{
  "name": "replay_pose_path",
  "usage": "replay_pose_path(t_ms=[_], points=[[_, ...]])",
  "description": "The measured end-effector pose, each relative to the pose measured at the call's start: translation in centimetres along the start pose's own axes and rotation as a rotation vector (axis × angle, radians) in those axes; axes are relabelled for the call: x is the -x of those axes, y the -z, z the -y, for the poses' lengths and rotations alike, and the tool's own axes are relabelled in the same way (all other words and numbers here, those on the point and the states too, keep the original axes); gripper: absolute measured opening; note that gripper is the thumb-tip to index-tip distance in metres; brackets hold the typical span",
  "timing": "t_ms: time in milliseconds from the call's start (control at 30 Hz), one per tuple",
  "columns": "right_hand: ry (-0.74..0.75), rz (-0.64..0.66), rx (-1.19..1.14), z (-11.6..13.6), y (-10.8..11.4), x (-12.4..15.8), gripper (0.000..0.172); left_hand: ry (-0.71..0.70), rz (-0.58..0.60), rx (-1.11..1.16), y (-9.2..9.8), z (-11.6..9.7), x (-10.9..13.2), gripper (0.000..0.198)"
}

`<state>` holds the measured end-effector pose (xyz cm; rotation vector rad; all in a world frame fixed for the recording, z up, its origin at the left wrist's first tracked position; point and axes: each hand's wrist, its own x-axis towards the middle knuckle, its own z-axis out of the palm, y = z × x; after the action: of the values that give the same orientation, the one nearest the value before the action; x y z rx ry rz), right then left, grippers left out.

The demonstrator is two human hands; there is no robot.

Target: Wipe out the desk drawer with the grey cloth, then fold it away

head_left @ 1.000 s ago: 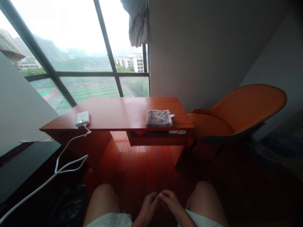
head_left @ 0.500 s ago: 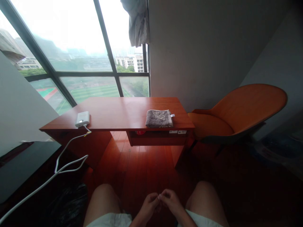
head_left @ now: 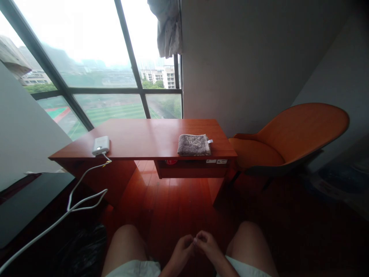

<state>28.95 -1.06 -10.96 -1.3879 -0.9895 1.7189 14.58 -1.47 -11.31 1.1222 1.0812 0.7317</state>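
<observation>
Low in the view, between my knees, my left hand (head_left: pixel 183 249) and my right hand (head_left: pixel 206 246) meet at the fingertips. Both have their fingers curled and pinched together, slightly blurred where they touch. Whether anything small is between them cannot be made out. Beyond them stands a reddish-brown wooden desk (head_left: pixel 138 134), out of contact with either hand. A folded grey-brown towel (head_left: pixel 193 145) with a white tag lies at its front edge, right of the middle. On the desk's left side rests a white power bank (head_left: pixel 100 145) with a cable plugged in.
The white cable (head_left: pixel 83 173) hangs off the desk and runs to the lower left. An orange chair (head_left: pixel 294 134) stands right of the desk. A dark flat surface (head_left: pixel 31 204) and a black plastic bag (head_left: pixel 83 246) are at the left. Windows rise behind the desk.
My fingers have shifted slightly against one another at the fingertips. The desk, towel and power bank stay where they were.
</observation>
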Motion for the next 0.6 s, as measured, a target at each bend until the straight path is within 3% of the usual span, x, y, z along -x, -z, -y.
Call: replay_pose_path(t_ms=[400, 600], points=[[-0.045, 0.052, -0.045, -0.3, 0.0, 0.1, 0.032, -0.024, 0.014, -0.077, 0.1, 0.9, 0.0, 0.041], [0.015, 0.036, -0.028, -0.5, -0.1, 0.5, 0.019, -0.012, 0.004, -0.083, 0.1, 1.3, 0.1, 0.040]])
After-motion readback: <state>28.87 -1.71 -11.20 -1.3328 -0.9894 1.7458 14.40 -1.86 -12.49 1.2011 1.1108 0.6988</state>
